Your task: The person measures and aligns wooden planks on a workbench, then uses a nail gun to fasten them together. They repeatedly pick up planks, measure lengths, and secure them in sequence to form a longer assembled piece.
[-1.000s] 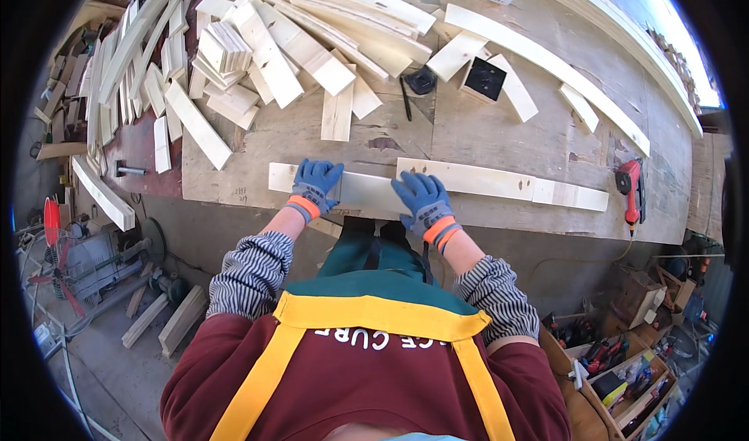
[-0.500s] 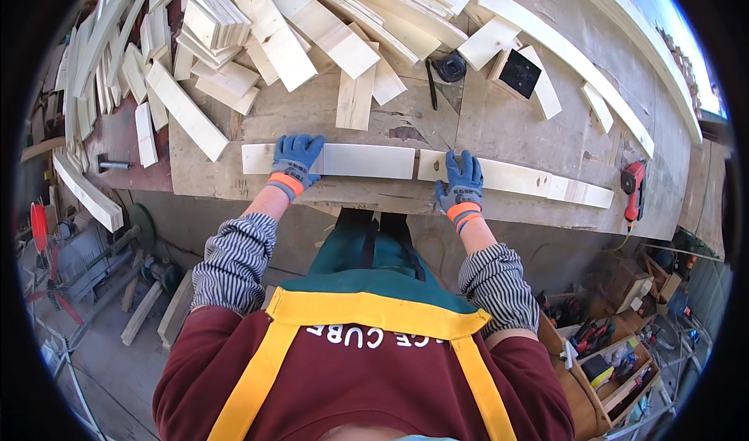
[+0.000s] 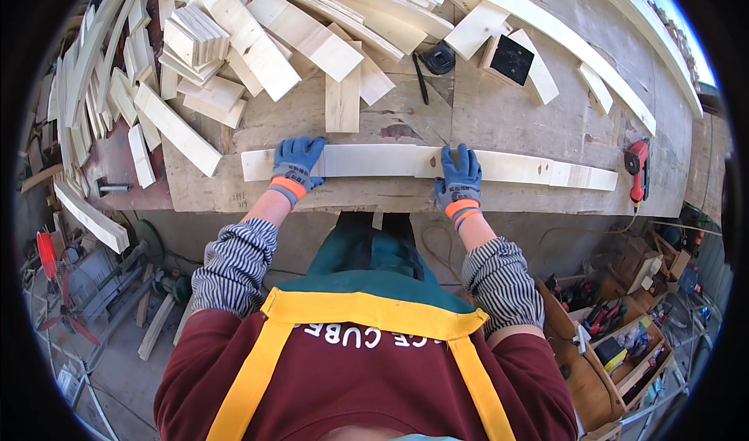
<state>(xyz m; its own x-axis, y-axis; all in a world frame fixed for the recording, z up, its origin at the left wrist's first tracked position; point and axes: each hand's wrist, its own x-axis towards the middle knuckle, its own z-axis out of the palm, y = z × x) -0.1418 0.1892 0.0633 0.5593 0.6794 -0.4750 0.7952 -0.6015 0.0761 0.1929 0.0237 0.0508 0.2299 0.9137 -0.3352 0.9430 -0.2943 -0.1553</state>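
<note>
A: What did the head view show nearest the person?

B: A long pale wooden board (image 3: 390, 161) lay flat across the near part of a worn wooden tabletop (image 3: 515, 121), running left to right close to its front edge. Both hands wore blue gloves with orange cuffs. The left hand (image 3: 295, 162) rested palm down on the board near its left end, fingers spread flat rather than curled around it. The right hand (image 3: 459, 177) lay palm down on the board a little right of its middle, fingers also flat and pointing away from the person. Neither hand gripped anything; both pressed on the board's top face.

A: And around the board?

B: Beyond it, a short wooden block (image 3: 342, 101) stood end-on toward the board, just apart from it. A heap of cut wood offcuts (image 3: 226, 43) filled the far left of the tabletop. A black pencil (image 3: 420, 78) lay near a black tape measure (image 3: 440, 57), with a black square block (image 3: 511, 58) to their right. A long curved strip of wood (image 3: 569, 39) swept along the far right. A red power drill (image 3: 637, 168) sat just past the board's right end.

A: Anything below the tabletop?

B: Striped sleeves, a maroon top with yellow straps, and an open toolbox (image 3: 624, 347) on the floor at lower right.
</note>
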